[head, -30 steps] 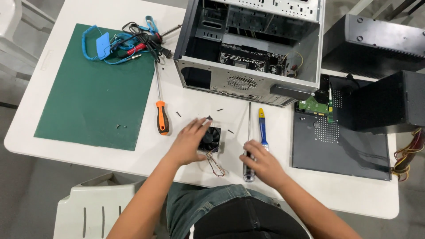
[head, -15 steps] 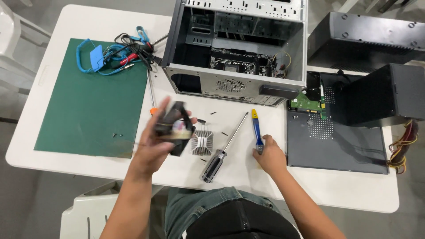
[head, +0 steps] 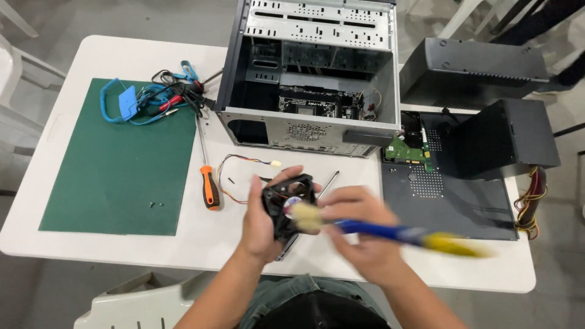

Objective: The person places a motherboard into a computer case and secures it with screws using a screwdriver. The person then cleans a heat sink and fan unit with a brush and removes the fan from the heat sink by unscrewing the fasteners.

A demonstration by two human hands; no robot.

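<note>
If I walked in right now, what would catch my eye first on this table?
Probably the hands at the table's near edge: the left hand grips a small black fan while the right hand sweeps a blue-and-yellow brush over it. Behind them stands an open computer case, and a green mat lies to the left.

Motion-blurred brush [head: 402, 234]; second screwdriver [head: 326, 183] mostly behind hands.

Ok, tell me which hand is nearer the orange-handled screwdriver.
Left. The left hand, gripping the black fan, sits just right of the orange-handled screwdriver lying on the table. The right hand, holding the blue brush, is farther right, beyond the fan.
</note>
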